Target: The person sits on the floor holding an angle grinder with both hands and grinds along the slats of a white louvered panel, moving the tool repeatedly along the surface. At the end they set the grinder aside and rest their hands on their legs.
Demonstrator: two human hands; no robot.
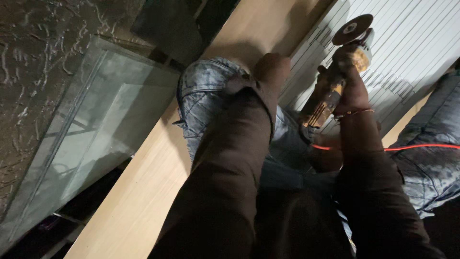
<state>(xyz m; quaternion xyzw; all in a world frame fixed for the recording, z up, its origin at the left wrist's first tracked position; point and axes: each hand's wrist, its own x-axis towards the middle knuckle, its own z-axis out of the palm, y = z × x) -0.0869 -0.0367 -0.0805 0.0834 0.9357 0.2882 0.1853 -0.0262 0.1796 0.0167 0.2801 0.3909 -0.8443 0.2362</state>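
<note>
Left arm in a dark sleeve stretched forward, left hand [272, 67] curled into a loose fist with knuckles down, right arm extended alongside, right hand [349, 76] clenched tight, thin bangle at the wrist

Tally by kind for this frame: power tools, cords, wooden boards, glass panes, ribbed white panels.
Angle grinder: 1
Red cord: 1
Wooden board: 1
Glass pane: 1
Ribbed white panel: 1
Total: 5
</note>
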